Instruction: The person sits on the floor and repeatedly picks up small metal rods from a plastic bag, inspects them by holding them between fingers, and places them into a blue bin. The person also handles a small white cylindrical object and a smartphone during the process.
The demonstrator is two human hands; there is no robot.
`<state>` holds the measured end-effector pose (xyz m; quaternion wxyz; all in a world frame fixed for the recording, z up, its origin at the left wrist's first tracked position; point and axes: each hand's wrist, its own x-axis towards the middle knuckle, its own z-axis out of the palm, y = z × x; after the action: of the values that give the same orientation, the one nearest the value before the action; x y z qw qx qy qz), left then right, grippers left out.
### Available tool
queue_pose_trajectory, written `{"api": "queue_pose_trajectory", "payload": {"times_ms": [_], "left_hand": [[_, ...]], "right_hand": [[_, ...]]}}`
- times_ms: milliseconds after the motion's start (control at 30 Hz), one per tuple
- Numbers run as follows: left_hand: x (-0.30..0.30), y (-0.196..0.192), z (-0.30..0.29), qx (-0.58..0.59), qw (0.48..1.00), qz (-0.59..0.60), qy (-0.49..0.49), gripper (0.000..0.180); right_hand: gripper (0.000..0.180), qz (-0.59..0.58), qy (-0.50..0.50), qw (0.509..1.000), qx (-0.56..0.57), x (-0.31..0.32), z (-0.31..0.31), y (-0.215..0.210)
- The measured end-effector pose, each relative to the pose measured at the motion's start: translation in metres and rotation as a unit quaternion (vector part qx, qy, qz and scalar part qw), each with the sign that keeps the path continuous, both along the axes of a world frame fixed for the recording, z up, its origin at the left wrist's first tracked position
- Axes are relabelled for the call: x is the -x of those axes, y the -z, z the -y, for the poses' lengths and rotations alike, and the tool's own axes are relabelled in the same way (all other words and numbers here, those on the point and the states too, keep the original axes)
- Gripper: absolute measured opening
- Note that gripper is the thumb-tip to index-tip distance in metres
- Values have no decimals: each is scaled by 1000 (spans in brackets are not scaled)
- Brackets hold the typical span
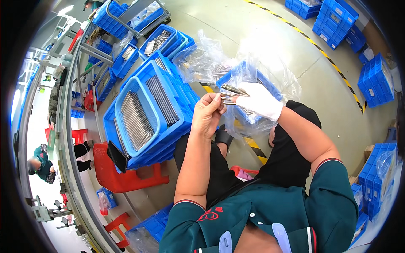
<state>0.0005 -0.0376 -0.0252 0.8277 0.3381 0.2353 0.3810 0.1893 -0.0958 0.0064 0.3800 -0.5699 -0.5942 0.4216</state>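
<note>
My right hand [260, 102], in a white glove, grips a small bundle of shiny metal rods [231, 89] that point left. My bare left hand [207, 113] is closed at the rods' left ends, thumb and fingertips pinched on them. Under my hands stands a blue crate [268, 83] lined with clear plastic, with more metal pieces inside. To the left, a light blue basket [160, 122] holds long rods [136, 120] laid in a neat row. It rests on a stack of blue crates [182, 90], beside another row of darker rods [162, 100].
A red stool [110, 170] and a black phone-like slab [117, 156] stand left, near a long metal-framed bench [69, 139]. Clear plastic bags [198, 63] lie ahead. Blue crates [375, 82] line the right side, past yellow-black floor tape [325, 50]. Another person [42, 164] is far left.
</note>
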Motion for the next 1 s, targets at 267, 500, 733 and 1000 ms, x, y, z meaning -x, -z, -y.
{"api": "queue_pose_trajectory", "payload": {"times_ms": [267,500,733,1000], "left_hand": [[-2,-2,3,-31,998,-51,-29,10],[1,2,3,22,1000,-7,-8,12],[3,7,-1,32,999,18,2,13],[9,7,-4,52,998,-22,13,8]], "right_hand": [[29,105,12,990,-90,2,3,2],[30,89,15,990,-104,4,3,4],[30,94,18,991,-89,4,-1,3],[27,151,13,979,-138,8,4,4]]}}
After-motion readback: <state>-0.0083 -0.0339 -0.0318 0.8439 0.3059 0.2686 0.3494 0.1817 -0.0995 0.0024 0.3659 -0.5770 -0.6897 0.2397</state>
